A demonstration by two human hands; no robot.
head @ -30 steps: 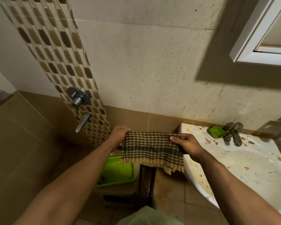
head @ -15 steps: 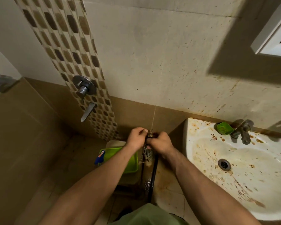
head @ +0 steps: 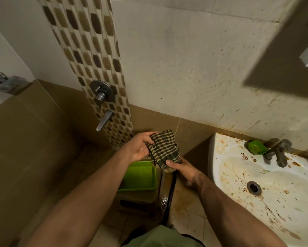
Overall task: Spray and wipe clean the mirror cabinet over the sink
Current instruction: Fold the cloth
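Both hands, left (head: 140, 147) and right (head: 182, 169), grip a bunched green-and-cream checked cloth (head: 164, 148) left of the stained white sink's (head: 221, 175) rim; a loose pinch risks dropping it onto the floor.

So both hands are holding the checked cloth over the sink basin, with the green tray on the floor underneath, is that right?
Not quite. In the head view both the left hand and right hand do hold the checked cloth, but it hangs left of the sink, not over its basin. The green tray is below it.
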